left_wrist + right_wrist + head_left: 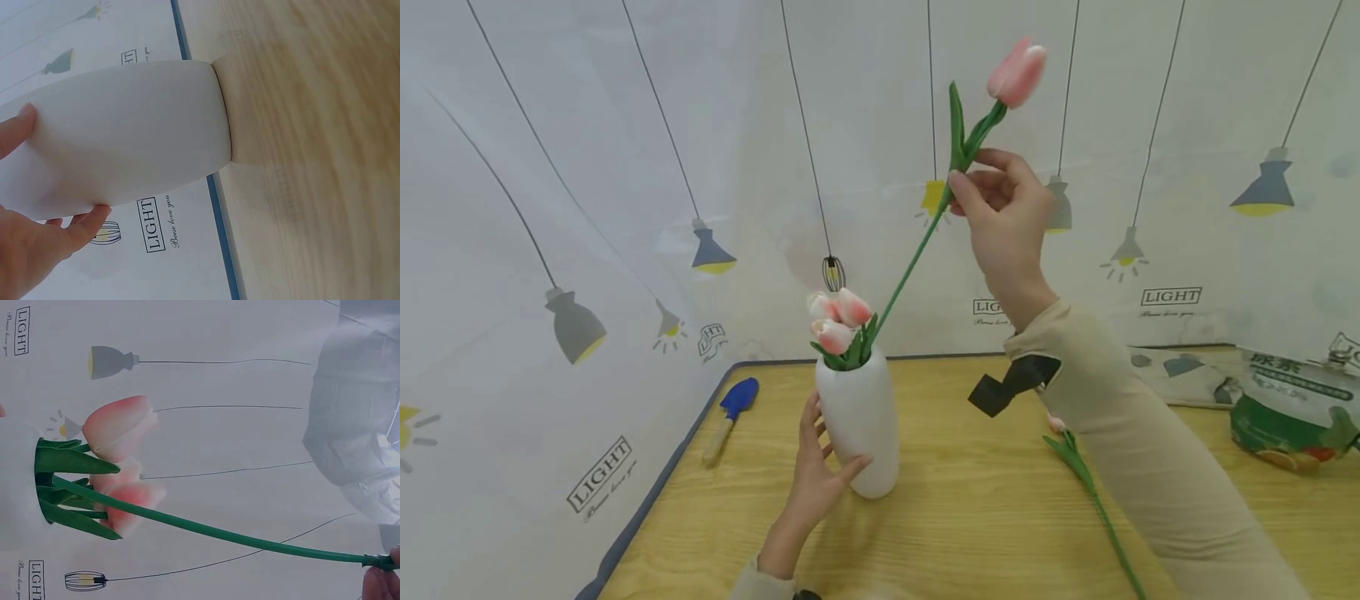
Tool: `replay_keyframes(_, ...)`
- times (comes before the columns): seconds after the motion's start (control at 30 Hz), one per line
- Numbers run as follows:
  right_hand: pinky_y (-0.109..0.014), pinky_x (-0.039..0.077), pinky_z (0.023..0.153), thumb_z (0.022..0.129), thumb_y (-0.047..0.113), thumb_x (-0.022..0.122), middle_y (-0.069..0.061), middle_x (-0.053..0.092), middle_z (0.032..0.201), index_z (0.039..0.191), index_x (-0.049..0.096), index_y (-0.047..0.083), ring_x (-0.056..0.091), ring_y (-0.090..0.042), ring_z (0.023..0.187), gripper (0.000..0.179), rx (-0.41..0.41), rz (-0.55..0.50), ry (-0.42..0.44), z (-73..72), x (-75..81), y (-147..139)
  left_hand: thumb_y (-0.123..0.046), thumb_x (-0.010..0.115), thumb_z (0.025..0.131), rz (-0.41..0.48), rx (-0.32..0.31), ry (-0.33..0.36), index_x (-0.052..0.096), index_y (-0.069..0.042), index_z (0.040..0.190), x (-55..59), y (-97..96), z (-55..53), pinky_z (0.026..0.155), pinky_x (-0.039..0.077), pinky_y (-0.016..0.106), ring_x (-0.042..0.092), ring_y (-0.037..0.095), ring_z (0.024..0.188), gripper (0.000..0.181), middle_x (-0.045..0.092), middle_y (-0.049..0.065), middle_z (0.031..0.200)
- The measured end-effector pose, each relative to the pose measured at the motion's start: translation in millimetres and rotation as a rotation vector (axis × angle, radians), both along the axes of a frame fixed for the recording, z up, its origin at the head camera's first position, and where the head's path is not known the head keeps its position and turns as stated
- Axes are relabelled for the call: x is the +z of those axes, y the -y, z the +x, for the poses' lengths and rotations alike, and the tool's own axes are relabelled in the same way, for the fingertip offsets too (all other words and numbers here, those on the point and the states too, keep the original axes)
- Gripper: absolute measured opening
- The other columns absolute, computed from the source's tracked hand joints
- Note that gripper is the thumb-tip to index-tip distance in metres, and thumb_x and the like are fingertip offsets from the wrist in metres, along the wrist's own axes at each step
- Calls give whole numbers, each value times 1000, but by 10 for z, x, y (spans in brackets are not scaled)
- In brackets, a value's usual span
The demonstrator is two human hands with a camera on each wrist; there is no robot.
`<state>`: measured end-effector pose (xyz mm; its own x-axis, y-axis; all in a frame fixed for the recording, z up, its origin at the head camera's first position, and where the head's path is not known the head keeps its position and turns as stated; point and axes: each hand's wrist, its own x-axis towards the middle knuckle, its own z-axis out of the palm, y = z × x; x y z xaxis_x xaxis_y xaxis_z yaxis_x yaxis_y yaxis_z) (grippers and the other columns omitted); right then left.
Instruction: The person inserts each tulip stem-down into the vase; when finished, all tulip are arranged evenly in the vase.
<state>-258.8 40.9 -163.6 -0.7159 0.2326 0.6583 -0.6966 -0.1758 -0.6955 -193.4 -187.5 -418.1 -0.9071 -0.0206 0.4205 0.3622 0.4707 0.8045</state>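
A white vase (859, 421) stands upright on the wooden table, with three pink-and-white tulips (853, 308) in its mouth. My left hand (816, 483) holds the vase low on its left side, thumb across the front. In the left wrist view, thumb and fingers lie on opposite sides of the vase (137, 125). High above it to the right, my right hand (1011, 221) pinches another pink tulip (1018, 73) just below its leaves. That tulip's long green stem (237, 537) slants down into the vase mouth in the right wrist view; its lower end is hidden inside.
One more tulip (1086, 471) lies on the table (970, 517), partly behind the right sleeve. A blue trowel (730, 417) with a wooden handle lies at the left edge. At the right is a green-and-white printed container (1288, 417). Lamp-printed sheeting (872, 125) encloses the table.
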Motion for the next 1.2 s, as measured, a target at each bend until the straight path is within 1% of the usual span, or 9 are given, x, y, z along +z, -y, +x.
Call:
replay_keyframes(0.1, -21, 53, 66, 78, 10, 66, 2, 57, 74, 102, 59, 4, 59, -13, 63, 26, -16, 75, 4, -7, -7, 100, -20, 73, 72, 6, 5, 19, -2, -29, 141, 25, -14, 22, 92, 39, 56, 32, 43, 124, 102, 14, 17, 143)
replay_keyframes(0.23, -21, 53, 66, 80, 13, 64, -1, 58, 76, 105, 59, 4, 60, -13, 64, 26, -41, 235, 19, -2, -102, 204, -13, 73, 73, 24, 2, 47, 0, -24, 142, 115, -61, 70, 94, 38, 57, 31, 43, 124, 101, 14, 19, 143)
replay_keyframes(0.37, -22, 54, 66, 82, 12, 62, -11, 62, 83, 106, 58, 5, 60, -10, 65, 25, 1, 382, -12, 8, -231, 276, -9, 72, 72, 34, -4, 59, 1, -21, 142, 160, -90, 91, 94, 38, 57, 30, 44, 124, 100, 14, 20, 143)
replay_keyframes(0.47, -23, 54, 64, 83, 12, 61, -13, 63, 86, 105, 58, 4, 60, -10, 66, 24, 36, 479, -49, 13, -337, 320, -10, 73, 72, 38, -4, 57, 1, -23, 142, 116, -75, 65, 94, 37, 57, 30, 43, 124, 101, 14, 19, 143)
replay_keyframes(0.7, -25, 54, 62, 82, 13, 62, -11, 66, 90, 106, 58, 8, 64, -20, 72, 24, 101, 629, -43, 34, -624, 409, -21, 73, 73, 21, -7, 25, -1, -31, 141, 9, -27, 2, 93, 39, 56, 31, 41, 125, 101, 14, 16, 144)
replay_keyframes(0.8, -24, 53, 63, 82, 15, 63, -9, 67, 92, 104, 59, 10, 64, -18, 75, 23, 117, 700, -47, 42, -780, 455, -18, 73, 73, 32, 0, 46, 0, -30, 141, 48, -39, 23, 93, 38, 57, 30, 41, 125, 101, 14, 17, 144)
replay_keyframes(0.97, -22, 52, 64, 82, 13, 63, -9, 68, 92, 99, 60, 8, 64, -16, 79, 19, 124, 769, -40, 50, -1009, 520, -8, 72, 72, 39, 8, 73, 1, -22, 141, 195, -100, 110, 93, 37, 58, 30, 44, 124, 100, 15, 21, 142)
replay_keyframes(1.1, -28, 52, 68, 79, 12, 66, -7, 68, 87, 94, 60, 7, 63, -16, 79, 17, 83, 815, -24, 46, -1131, 556, -6, 71, 73, 32, 8, 72, 1, -21, 141, 271, -137, 158, 93, 37, 59, 31, 44, 123, 98, 16, 22, 142)
replay_keyframes(1.2, -36, 50, 74, 78, 12, 67, -4, 67, 84, 90, 61, 8, 60, -16, 82, 14, 49, 847, -32, 26, -1204, 577, -12, 72, 73, 25, 8, 58, 0, -27, 141, 163, -97, 87, 93, 38, 58, 31, 43, 124, 100, 16, 20, 142)
